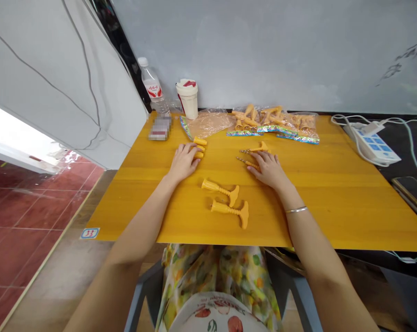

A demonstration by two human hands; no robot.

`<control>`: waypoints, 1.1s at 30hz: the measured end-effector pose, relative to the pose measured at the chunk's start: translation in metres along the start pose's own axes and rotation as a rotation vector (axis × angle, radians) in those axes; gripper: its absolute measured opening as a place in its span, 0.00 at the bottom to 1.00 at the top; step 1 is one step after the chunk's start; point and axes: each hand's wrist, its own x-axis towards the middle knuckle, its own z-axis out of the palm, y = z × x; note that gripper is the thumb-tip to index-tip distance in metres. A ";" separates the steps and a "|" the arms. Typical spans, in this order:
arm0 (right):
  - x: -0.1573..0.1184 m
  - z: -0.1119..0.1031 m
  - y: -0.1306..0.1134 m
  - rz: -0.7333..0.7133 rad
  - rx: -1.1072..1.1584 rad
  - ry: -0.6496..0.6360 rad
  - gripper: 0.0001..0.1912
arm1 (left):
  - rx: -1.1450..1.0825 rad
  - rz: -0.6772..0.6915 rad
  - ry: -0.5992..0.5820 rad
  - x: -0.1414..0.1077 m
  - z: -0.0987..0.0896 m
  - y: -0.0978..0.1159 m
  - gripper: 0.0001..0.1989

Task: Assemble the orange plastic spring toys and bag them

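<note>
My left hand (184, 161) lies palm down on the yellow wooden table top (332, 193), its fingertips against a small group of short yellow plastic pieces (199, 148). My right hand (268, 169) rests flat just beside two thin metal-tipped yellow spiral rods (253, 150). Between my hands and nearer me lie two yellow plastic T-handled tools (220, 190) side by side. Plastic bags of similar yellow parts (273, 123) sit at the far edge, with a flatter clear bag (208, 124) to their left.
A water bottle (153, 87), a white cup (187, 99) and a blurred object (159, 128) stand at the far left corner. A power strip (374, 145) with cables and a phone (412, 193) lie right of the table. A white panel (56, 78) rises left.
</note>
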 end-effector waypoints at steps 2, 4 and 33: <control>0.001 0.003 -0.001 0.018 -0.003 -0.025 0.27 | -0.004 -0.007 0.006 0.000 -0.001 0.002 0.18; 0.001 0.003 -0.001 0.021 -0.003 -0.042 0.25 | -0.004 -0.011 0.012 -0.001 -0.001 0.003 0.17; 0.090 -0.007 0.025 0.184 -0.171 -0.157 0.21 | -0.012 -0.033 0.128 -0.001 -0.006 0.008 0.19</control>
